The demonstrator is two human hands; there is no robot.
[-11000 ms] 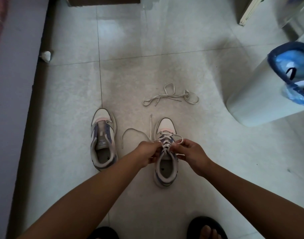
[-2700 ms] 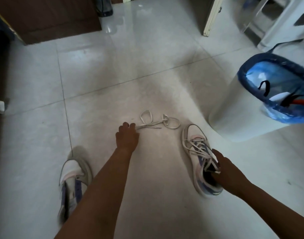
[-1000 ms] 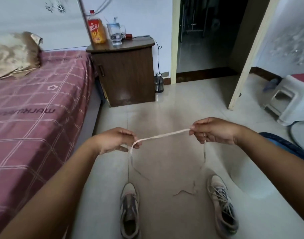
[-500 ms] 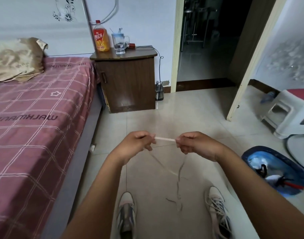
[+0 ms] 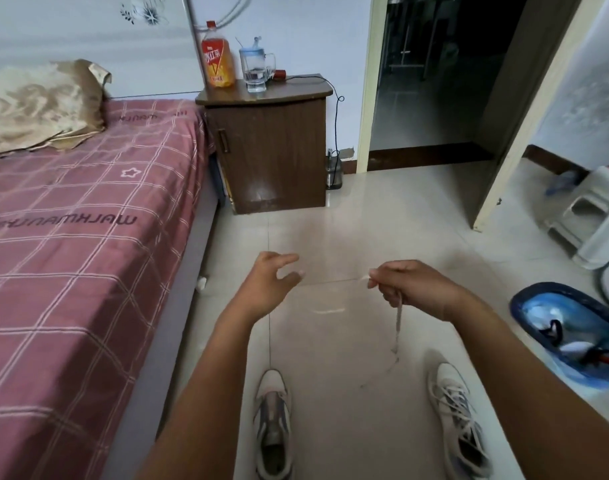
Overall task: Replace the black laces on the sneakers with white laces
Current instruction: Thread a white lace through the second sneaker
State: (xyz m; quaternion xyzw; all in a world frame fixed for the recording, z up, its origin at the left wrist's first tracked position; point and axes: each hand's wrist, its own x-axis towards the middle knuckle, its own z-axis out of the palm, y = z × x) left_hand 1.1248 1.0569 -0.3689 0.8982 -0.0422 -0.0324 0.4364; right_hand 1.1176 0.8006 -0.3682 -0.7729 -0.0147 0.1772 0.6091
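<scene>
Left hand (image 5: 268, 282) released lace (image 5: 397, 320); bin (image 5: 524, 306) holds trash.

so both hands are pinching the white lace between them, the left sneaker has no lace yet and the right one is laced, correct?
Not quite. In the head view only the right hand pinches the white lace, which hangs down from its grip; the left hand is open, fingers spread, holding nothing. The rest stands: the left sneaker has no lace, and the right sneaker is laced.

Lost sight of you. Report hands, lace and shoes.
Left hand open, holding nothing. Right hand pinching white lace, lace dangling. Left shoe unlaced, right shoe laced. Nothing between hands and shoes.
</scene>
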